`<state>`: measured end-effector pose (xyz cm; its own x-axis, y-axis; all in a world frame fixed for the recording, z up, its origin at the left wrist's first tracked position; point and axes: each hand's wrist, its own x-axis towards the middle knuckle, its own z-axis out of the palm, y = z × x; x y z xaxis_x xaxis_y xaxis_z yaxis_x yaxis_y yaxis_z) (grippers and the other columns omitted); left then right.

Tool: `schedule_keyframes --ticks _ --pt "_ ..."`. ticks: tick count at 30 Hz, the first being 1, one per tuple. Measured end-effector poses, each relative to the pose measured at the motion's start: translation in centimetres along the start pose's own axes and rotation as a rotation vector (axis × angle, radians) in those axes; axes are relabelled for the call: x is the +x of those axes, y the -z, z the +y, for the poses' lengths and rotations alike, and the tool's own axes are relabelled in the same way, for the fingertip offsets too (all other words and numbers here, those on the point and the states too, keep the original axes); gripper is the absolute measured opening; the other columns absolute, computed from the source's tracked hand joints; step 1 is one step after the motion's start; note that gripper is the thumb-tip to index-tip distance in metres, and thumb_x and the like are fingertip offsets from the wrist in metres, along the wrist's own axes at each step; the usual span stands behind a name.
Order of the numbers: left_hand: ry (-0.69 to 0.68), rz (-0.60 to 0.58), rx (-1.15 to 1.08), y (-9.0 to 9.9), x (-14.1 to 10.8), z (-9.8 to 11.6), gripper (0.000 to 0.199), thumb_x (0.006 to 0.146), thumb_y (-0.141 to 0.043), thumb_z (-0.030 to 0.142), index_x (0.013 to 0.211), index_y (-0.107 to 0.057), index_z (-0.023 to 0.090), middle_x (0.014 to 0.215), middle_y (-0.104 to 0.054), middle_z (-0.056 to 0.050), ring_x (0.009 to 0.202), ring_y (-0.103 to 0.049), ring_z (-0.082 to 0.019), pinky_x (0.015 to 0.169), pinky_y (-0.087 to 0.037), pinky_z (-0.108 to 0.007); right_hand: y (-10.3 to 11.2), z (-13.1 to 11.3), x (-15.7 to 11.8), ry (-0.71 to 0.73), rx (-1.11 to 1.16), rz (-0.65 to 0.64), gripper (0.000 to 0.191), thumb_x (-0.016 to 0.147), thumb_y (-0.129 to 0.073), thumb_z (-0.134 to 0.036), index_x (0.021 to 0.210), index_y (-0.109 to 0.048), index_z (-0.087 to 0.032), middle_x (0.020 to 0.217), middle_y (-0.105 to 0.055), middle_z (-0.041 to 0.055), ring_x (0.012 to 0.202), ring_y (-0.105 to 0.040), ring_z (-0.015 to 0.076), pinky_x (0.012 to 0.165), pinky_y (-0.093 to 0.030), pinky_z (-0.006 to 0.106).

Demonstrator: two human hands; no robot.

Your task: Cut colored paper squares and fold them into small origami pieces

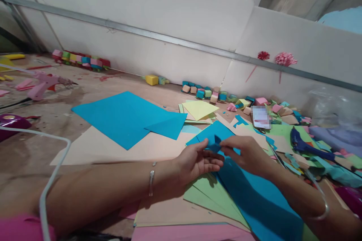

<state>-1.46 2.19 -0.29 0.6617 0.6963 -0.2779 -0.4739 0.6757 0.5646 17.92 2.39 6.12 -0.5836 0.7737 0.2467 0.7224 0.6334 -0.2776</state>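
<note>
- You seem to be at the folding or shaping step, working a small blue paper piece in the air between your hands, above the large blue sheet.
- Your right hand pinches the piece at its right side, thumb against fingertips.
- Your left hand is palm up at its other side, lower fingers loosely curled; whether the thumb pinches or only steadies it, you cannot tell from this view.
- The next move probably calls for a firm left hold, so your right fingertips can press the bent flap without skewing it.
</note>
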Motion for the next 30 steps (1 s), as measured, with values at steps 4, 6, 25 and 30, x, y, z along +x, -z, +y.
schedule_keyframes --ticks 4,6,25,30 --pt "0.025 0.032 0.052 -0.5 -0.4 0.2 0.040 0.096 -0.052 0.043 0.112 -0.054 0.007 0.086 -0.069 -0.016 0.072 -0.069 -0.019 0.074 -0.053 -0.030 0.8 4.4 4.1 -0.188 -0.328 0.013 0.025 0.093 -0.048 -0.019 0.089 -0.073 -0.016 0.091 -0.074 0.0075 0.089 -0.066 0.0204 0.077 -0.046 0.029" --pt "0.040 0.021 0.102 -0.6 -0.6 0.3 0.037 0.096 -0.051 0.040 0.113 -0.054 0.007 0.085 -0.069 -0.014 0.072 -0.068 -0.019 0.072 -0.053 -0.029 0.6 6.8 6.1 -0.254 -0.390 -0.001 0.027 0.092 -0.046 -0.015 0.086 -0.072 -0.014 0.088 -0.073 0.0100 0.090 -0.066 0.0233 0.077 -0.046 0.032" --pt "0.081 -0.071 0.219 0.1 -0.4 0.2 0.038 0.077 -0.068 0.038 0.102 -0.064 0.010 0.081 -0.068 -0.009 0.068 -0.065 -0.017 0.067 -0.048 -0.029 -4.1 8.8 13.0 -0.141 -0.693 -0.096 0.025 0.093 -0.053 -0.017 0.112 -0.069 -0.017 0.104 -0.069 0.0155 0.107 -0.059 0.0269 0.089 -0.042 0.039" --pt "0.087 -0.090 0.246 0.3 -0.2 0.2 0.039 0.076 -0.071 0.039 0.101 -0.065 0.010 0.080 -0.068 -0.010 0.066 -0.066 -0.017 0.066 -0.047 -0.029 -5.9 9.0 14.4 -0.066 -0.741 -0.070 0.030 0.094 -0.060 -0.032 0.116 -0.062 -0.013 0.118 -0.063 0.0113 0.105 -0.061 0.0229 0.090 -0.051 0.043"
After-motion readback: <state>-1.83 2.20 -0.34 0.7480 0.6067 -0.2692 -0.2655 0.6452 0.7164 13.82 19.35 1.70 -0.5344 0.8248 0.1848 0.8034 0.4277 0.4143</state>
